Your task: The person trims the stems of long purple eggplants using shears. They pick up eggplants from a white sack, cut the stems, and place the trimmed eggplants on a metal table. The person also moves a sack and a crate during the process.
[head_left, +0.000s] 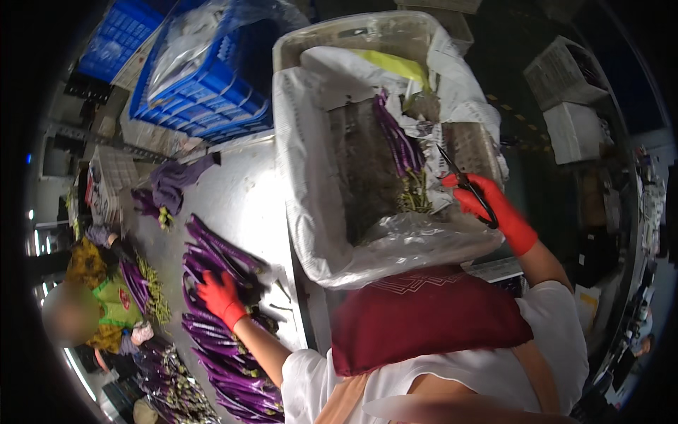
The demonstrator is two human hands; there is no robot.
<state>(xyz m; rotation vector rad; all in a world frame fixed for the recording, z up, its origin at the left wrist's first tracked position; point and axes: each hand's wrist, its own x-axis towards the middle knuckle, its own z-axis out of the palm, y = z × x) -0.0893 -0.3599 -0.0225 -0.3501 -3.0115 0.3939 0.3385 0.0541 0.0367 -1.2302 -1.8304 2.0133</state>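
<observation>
My left hand (220, 297), in a red glove, lies on a pile of long purple eggplants (233, 365) on the metal table, its fingers spread. What is under its palm is hidden. My right hand (487, 199), also red-gloved, holds black-handled scissors (469, 185) over the right side of a lined plastic crate (304, 175). Their blades point up and to the left. Inside the crate, several long eggplants (394, 135) lie bunched with their green stems (416, 193) towards me. White printed paper and clear plastic film (418, 233) line the crate.
Blue plastic crates (212, 90) stand beyond the metal table (238, 196). A purple cloth (177, 180) lies on it near another eggplant. Across the table is a person (114, 302) beside more eggplants (135, 283). White boxes (574, 132) stand at the right.
</observation>
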